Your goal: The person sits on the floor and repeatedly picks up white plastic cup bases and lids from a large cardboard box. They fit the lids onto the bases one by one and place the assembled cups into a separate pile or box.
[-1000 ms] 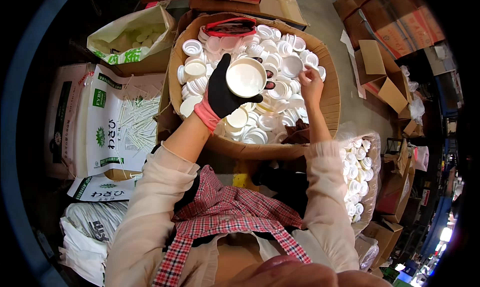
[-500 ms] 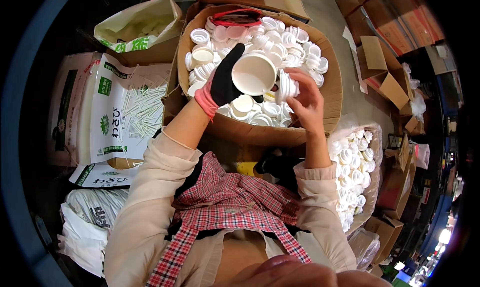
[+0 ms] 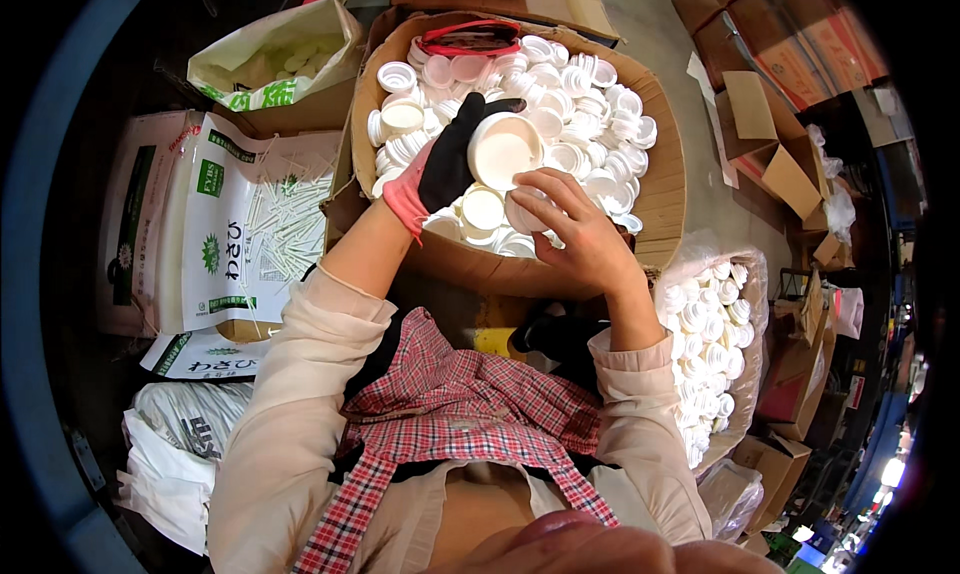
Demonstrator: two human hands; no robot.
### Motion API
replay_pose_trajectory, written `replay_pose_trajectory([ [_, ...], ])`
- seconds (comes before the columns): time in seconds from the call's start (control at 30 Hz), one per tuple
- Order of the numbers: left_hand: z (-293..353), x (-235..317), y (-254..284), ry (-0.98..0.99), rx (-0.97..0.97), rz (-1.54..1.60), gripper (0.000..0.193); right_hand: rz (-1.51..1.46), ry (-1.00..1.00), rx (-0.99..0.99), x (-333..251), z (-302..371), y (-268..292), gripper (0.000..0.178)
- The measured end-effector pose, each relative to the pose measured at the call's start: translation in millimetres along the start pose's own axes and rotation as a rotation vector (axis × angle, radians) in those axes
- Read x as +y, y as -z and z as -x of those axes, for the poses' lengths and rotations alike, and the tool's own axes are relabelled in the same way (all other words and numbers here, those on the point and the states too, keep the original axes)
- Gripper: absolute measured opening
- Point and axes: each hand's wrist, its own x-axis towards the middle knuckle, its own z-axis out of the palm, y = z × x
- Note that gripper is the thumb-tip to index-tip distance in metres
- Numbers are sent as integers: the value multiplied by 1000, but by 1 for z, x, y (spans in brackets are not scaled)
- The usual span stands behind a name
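Note:
My left hand [image 3: 455, 164], in a black glove with a pink cuff, is closed around the side of a wide white plastic cap [image 3: 505, 152], its round face turned up toward me. Close beside it, my bare right hand [image 3: 580, 224] has its fingers closed on a pale round cap [image 3: 524, 214], seen partly behind the fingers. Both hands are over a large cardboard box [image 3: 660, 164] heaped with white ribbed caps [image 3: 570, 159]. A red-rimmed pouch or case [image 3: 470, 38] lies on the heap at the far side.
To the right stands a plastic-lined carton of smaller white pieces [image 3: 708, 344]. On the left, thin pale sticks [image 3: 290, 214] lie on a white printed bag [image 3: 215, 234]. An opened sack [image 3: 280, 59] sits at the far left; several cardboard boxes [image 3: 770, 144] stand at the far right.
My right hand has come nearer and to the left, fingers now over the pale cap, which earlier showed ribbed side on. My left hand keeps the wide cap, tilted slightly differently.

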Motion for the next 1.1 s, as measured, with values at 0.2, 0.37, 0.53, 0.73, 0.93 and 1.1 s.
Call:
replay_pose_trajectory([
  [0.2,-3,-7,-5,109,10,761,73,-141,-85,63,-6,3,9,62],
  [0.37,-3,-2,-8,-12,-230,848,67,-489,-129,406,-6,5,18,66],
  [0.53,1,-10,-29,99,11,802,68,-153,-37,439,-22,-14,7,60],
  [0.73,3,-8,-36,23,35,472,66,-78,-55,460,-20,-15,-4,62],
  [0.93,7,1,-42,-56,99,143,65,11,-62,494,-18,-17,-6,62],
  [1.1,9,-1,-38,-137,72,-74,65,15,-99,508,-19,-18,-8,61],
])
